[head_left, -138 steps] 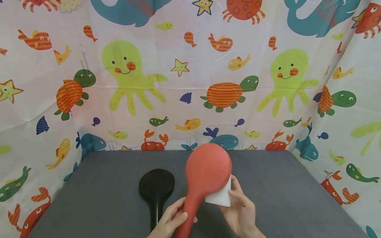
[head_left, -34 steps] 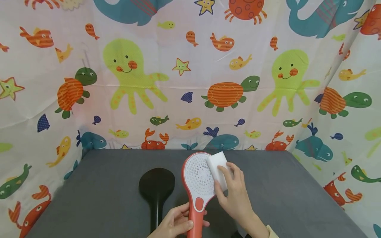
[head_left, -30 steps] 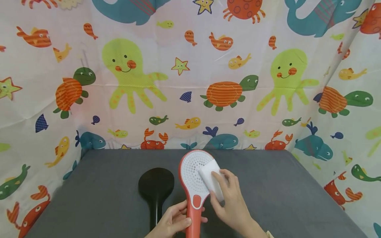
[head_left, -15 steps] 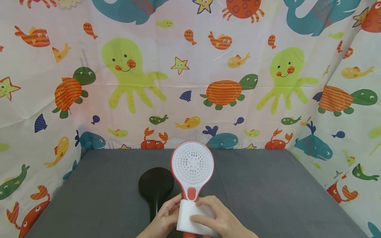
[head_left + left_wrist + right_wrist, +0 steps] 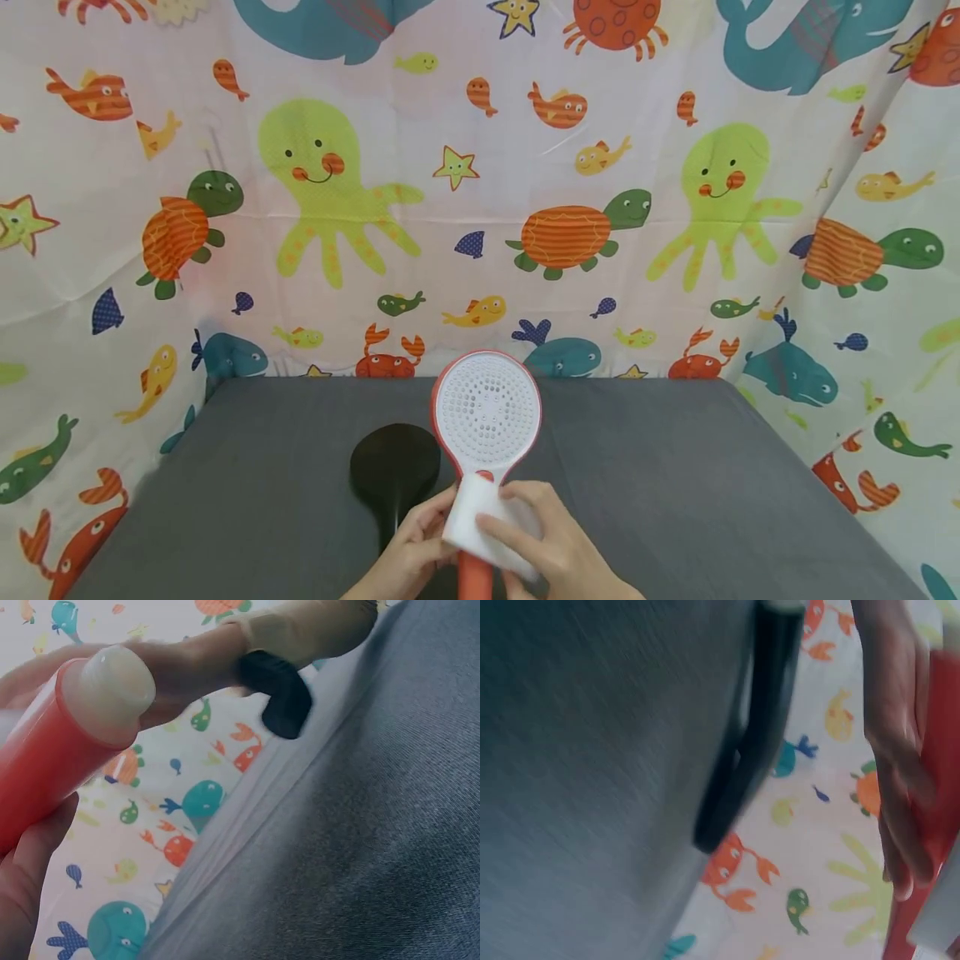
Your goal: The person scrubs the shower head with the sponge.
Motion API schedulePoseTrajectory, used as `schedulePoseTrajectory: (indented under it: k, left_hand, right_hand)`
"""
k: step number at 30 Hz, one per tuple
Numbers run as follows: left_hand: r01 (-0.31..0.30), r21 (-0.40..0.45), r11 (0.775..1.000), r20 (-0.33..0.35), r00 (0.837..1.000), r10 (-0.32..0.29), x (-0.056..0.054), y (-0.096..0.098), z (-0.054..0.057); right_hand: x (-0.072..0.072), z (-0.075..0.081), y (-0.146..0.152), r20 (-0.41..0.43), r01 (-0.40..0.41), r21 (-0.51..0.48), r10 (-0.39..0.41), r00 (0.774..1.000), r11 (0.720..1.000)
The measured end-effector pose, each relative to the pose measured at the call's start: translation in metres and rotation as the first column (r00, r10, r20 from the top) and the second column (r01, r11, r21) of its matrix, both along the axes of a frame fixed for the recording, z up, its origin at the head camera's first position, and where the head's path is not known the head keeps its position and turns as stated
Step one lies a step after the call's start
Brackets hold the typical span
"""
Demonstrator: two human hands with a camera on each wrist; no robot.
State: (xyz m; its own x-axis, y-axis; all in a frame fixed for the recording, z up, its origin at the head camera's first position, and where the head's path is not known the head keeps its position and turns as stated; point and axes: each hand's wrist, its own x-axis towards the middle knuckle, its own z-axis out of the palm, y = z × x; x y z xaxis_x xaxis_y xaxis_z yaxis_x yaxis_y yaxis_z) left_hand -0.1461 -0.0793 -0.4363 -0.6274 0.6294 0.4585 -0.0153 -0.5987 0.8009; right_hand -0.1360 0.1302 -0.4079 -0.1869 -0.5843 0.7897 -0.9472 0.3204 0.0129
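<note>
A red shower head (image 5: 487,408) with a white, nozzle-dotted face is held up in the middle of the head view, face towards the camera. My left hand (image 5: 415,540) grips its handle from the left. With my right hand (image 5: 558,537) I hold a white sponge (image 5: 474,521) against the front of the handle, just below the face. The sponge hides the upper handle and most of the red button. In the left wrist view the handle (image 5: 37,765) ends in a whitish threaded-looking tip. The right wrist view shows the left hand's fingers (image 5: 900,825) around the red handle.
A black shower head (image 5: 393,467) lies on the grey table (image 5: 675,483), just left of the red one. Behind and at both sides hangs a white curtain (image 5: 420,267) printed with sea animals. A light sleeve (image 5: 307,630) covers the right forearm.
The shower head has turned from its red back to its white face. The sponge has moved from the nozzle face down to the handle, then slightly up and tilted.
</note>
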Motion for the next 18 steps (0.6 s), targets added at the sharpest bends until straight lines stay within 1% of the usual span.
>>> schedulePoseTrajectory:
  k: [2,3,4,6,7,8,9,10,11,13,15,16,17,18]
  left_hand:
    - [-0.014,0.01,1.0,0.01,1.0,0.013,-0.001,-0.001,0.003]
    - [-0.02,0.023,1.0,0.006,1.0,0.019,-0.002,-0.001,0.003]
    - [-0.036,0.018,0.999,0.01,0.999,0.035,-0.002,-0.001,0.005]
    - [-0.064,-0.007,0.998,0.047,0.997,0.064,-0.001,-0.002,0.007]
    - [-0.068,-0.013,0.998,0.061,0.996,0.069,0.0,-0.002,0.008]
    - [-0.068,-0.019,0.997,0.077,0.995,0.07,0.0,-0.003,0.008]
    - [-0.067,-0.019,0.998,0.081,0.994,0.068,0.0,-0.003,0.008]
    - [-0.061,-0.019,0.998,0.087,0.994,0.062,0.0,-0.003,0.008]
    - [-0.051,-0.013,0.999,0.083,0.995,0.052,0.0,-0.003,0.007]
    - [-0.032,-0.005,0.999,0.076,0.997,0.032,0.001,-0.002,0.005]
    - [-0.01,0.019,1.0,0.041,0.999,0.009,0.001,-0.001,0.004]
    - [0.0,0.032,0.999,0.03,1.0,-0.001,0.0,0.0,0.003]
    - [0.005,0.041,0.999,0.022,1.0,-0.006,0.0,0.0,0.002]
    - [0.007,0.05,0.999,0.02,1.0,-0.008,0.0,0.0,0.002]
  right_hand:
    - [0.006,-0.003,0.003,0.037,-0.096,0.057,0.094,0.995,0.994]
    - [0.009,-0.004,0.005,0.084,-0.143,0.08,0.137,0.987,0.986]
    - [0.012,-0.005,0.007,0.143,-0.18,0.095,0.166,0.976,0.979]
    - [0.015,-0.006,0.01,0.213,-0.228,0.116,0.2,0.956,0.967]
    - [0.014,-0.006,0.01,0.214,-0.245,0.11,0.217,0.952,0.963]
    - [0.011,-0.005,0.01,0.195,-0.251,0.101,0.228,0.954,0.963]
    - [0.009,-0.004,0.009,0.165,-0.242,0.085,0.226,0.96,0.966]
    - [0.005,-0.003,0.008,0.116,-0.217,0.068,0.209,0.971,0.974]
    - [0.001,-0.001,0.007,0.072,-0.179,0.043,0.176,0.982,0.983]
    - [-0.006,0.002,0.002,0.011,-0.084,-0.032,0.084,0.996,0.996]
    - [-0.01,0.004,-0.002,0.013,0.01,-0.092,-0.009,1.0,0.996]
    - [-0.011,0.004,-0.004,0.02,0.044,-0.114,-0.042,0.999,0.993]
    - [-0.011,0.004,-0.006,0.037,0.068,-0.126,-0.063,0.997,0.99]
    - [-0.01,0.004,-0.007,0.037,0.079,-0.127,-0.074,0.997,0.989]
